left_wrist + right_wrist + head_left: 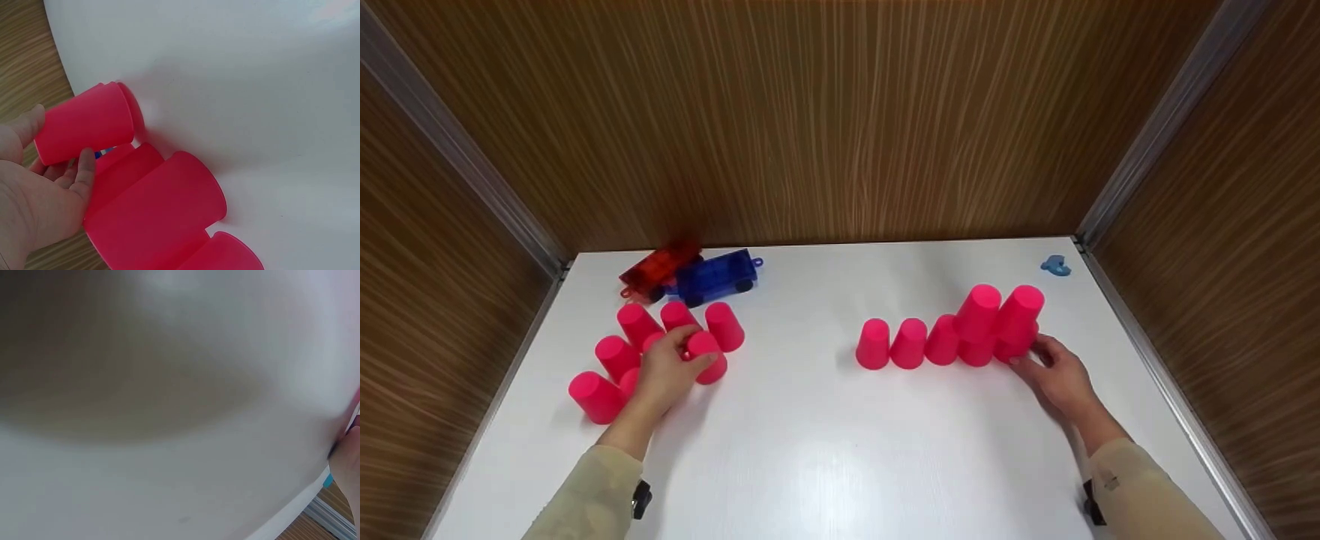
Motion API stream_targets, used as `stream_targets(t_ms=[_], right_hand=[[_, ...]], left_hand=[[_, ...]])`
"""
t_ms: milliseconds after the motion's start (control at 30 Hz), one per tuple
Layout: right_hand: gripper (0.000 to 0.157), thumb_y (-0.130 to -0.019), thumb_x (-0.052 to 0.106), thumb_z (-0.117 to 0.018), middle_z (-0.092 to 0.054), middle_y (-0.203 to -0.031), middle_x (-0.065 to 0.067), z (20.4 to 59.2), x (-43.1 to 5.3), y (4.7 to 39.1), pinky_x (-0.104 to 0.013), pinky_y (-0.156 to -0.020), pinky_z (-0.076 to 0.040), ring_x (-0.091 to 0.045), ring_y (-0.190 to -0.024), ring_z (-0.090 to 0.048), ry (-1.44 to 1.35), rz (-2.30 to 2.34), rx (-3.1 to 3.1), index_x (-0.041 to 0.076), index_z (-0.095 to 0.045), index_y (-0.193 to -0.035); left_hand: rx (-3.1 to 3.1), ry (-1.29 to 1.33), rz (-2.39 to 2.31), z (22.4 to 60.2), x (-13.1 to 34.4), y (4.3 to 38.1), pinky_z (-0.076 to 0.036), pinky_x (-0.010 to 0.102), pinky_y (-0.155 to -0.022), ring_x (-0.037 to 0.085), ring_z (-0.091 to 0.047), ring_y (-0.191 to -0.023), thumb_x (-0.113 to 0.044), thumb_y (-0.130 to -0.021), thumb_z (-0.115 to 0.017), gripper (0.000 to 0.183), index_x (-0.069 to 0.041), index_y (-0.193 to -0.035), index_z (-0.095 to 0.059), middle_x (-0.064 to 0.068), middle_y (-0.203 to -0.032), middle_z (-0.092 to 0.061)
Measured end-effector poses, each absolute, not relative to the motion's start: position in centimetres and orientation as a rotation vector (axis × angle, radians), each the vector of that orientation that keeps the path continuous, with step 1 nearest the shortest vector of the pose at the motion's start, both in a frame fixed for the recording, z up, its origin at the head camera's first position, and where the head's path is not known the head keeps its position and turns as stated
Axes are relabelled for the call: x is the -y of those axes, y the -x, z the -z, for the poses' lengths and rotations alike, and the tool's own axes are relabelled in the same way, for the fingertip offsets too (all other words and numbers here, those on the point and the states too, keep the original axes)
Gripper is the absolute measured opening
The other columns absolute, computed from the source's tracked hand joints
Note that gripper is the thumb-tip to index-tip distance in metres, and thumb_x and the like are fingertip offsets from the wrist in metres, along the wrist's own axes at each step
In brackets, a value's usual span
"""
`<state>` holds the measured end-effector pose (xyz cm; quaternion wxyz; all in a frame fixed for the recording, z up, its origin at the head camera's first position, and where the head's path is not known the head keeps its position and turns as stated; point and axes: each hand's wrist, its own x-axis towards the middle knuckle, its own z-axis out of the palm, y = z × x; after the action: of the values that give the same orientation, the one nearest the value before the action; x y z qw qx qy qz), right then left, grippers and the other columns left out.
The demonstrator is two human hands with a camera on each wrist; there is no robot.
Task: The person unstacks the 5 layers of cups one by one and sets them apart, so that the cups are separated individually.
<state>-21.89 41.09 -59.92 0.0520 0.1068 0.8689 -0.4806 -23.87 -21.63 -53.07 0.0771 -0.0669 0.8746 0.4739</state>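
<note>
Your left grip (664,373) pinches one pink cup (87,124) beside the left-hand cluster (618,357), your right grip (1063,379) the bottom cup (1015,349) ending the right-hand row (909,345); both are probably light, smooth and squeezable, so hold their sides gently.

Pink cups (873,345), bottoms up: loose cluster (596,397) left; row (909,343) right, stacked double at right end.

A white table (810,420) carries pink cups (874,345), toy wagons (714,278), and a blue object (1056,265).

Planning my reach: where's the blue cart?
In the head view, the blue cart sits back left on the table, beside the red cart, behind pink cups.
</note>
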Motion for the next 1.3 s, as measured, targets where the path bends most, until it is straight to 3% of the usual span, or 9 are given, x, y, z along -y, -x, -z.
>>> stream_targets(t_ms=[500,933,1300], right_hand=[[0.094,-0.095,0.059,-0.074,-0.034,-0.169,-0.018,59.7,-41.1,21.8,-0.058,-0.117,-0.041,-0.047,-0.154,-0.029,-0.333,1.473,-2.624,0.014,-0.033,-0.166],[0.09,-0.098,0.054,-0.073,-0.034,-0.168,-0.02,60.0,-41.2,21.7,-0.057,-0.119,-0.039,-0.047,-0.155,-0.029,-0.322,1.481,-2.643,0.01,-0.034,-0.165],[0.092,-0.096,0.055,-0.075,-0.032,-0.17,-0.018,60.0,-41.0,21.9,-0.057,-0.117,-0.042,-0.046,-0.156,-0.026,-0.338,1.495,-2.617,0.014,-0.032,-0.167]], left_hand=[[-2.613,0.218,-1.427,53.0,21.5,24.0,-0.048,0.052,-0.113,0.039,-0.049,-0.14,-0.022,-0.099,-0.078,0.075,-0.01,-0.163,-0.041,0.018,-0.149,-0.054],[-2.614,0.216,-1.436,52.5,21.3,24.1,-0.047,0.052,-0.113,0.039,-0.046,-0.143,-0.019,-0.099,-0.077,0.074,-0.01,-0.163,-0.041,0.017,-0.153,-0.052],[-2.666,0.226,-1.366,48.8,21.3,23.6,-0.054,0.051,-0.106,0.04,-0.043,-0.148,-0.024,-0.098,-0.079,0.081,-0.018,-0.166,-0.037,0.016,-0.162,-0.045]])
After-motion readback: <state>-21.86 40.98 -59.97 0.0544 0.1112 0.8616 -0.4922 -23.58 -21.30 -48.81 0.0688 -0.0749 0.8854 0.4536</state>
